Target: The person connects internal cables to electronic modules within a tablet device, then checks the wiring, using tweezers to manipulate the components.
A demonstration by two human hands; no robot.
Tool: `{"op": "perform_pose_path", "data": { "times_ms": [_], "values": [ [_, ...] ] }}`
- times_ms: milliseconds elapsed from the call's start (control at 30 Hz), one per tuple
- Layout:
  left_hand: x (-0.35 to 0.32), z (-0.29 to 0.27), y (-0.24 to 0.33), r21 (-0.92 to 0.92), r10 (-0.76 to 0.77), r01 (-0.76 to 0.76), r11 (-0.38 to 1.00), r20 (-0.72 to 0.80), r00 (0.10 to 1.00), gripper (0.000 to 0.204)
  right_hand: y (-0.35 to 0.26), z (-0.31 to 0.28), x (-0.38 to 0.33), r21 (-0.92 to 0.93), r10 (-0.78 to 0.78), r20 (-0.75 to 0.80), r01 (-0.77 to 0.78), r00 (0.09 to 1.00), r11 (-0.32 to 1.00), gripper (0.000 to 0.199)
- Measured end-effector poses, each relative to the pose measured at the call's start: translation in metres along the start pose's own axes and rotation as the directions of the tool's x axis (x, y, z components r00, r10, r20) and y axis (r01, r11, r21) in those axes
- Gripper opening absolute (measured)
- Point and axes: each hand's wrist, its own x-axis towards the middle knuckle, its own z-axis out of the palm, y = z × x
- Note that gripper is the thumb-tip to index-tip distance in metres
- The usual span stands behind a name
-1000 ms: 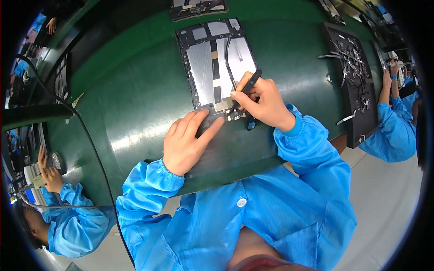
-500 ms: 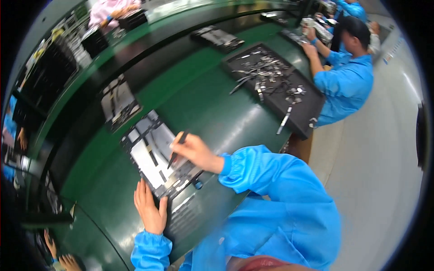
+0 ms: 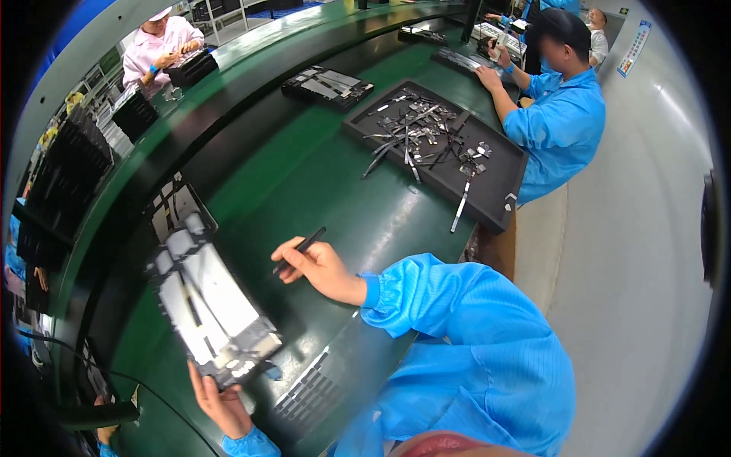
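Right hand [image 3: 320, 268]: fingers are pinching a slim black stylus-like tool [image 3: 301, 248], rod-shaped with a matte finish, its free end angling up and away from the knuckles. The hand is hovering over bare green bench top, apart from the panel to its left.

Left hand [image 3: 221, 402]: fingers are lying spread and loose against the near edge of a flat opened tablet-like device [image 3: 209, 305]; they are touching it, not wrapping it. The device is a rectangular black frame with pale grey metallic plates, dark strips and small silvery blocks; it is lying just beyond the left fingertips and left of the right-hand fingers, tilted diagonally on the bench.

Below the right wrist, a dark ribbed mat [image 3: 312, 388] with rows of small pale marks is sitting near the bench edge. Both sleeves are smooth, glossy blue fabric with gathered cuffs.

Well beyond the right fingers, a black shallow tray [image 3: 495, 194] is holding scattered thin metal tools and small shiny parts. The green bench surface [image 3: 289, 175] is smooth, curving with the lens. Farther off, a person in a blue coat [image 3: 560, 122] is working at the same bench; another in pink [image 3: 160, 49] is sitting across.
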Motion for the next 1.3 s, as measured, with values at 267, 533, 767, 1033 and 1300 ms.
{"op": "perform_pose_path", "data": {
  "times_ms": [267,533,767,1033,1300],
  "values": [
    [0.094,-0.088,-0.001,0.028,0.139,-0.136,0.990,-0.271,0.952,0.052,0.018,0.007,0.009,-0.207,0.074,0.041,-0.064,0.996,0.976,0.027],
    [0.236,-0.222,-0.008,0.091,0.207,-0.185,0.978,-0.424,0.882,0.050,0.039,0.008,0.038,-0.432,-0.048,0.144,0.106,0.988,0.896,0.024],
    [0.240,-0.105,-0.044,0.870,0.762,-0.473,0.140,0.210,0.612,0.048,0.066,0.030,0.099,-0.648,-0.154,-0.006,0.113,0.988,0.753,0.034],
    [0.235,-0.002,-0.056,0.952,0.561,-0.304,0.013,0.245,0.791,0.057,0.090,0.084,0.147,-0.784,-0.214,0.001,0.134,0.977,0.606,0.030],
    [0.245,0.014,-0.048,0.985,0.494,-0.081,0.155,-0.006,0.869,0.058,0.106,0.092,0.165,-0.776,-0.221,0.046,0.174,0.974,0.606,0.028]
  ]
}}
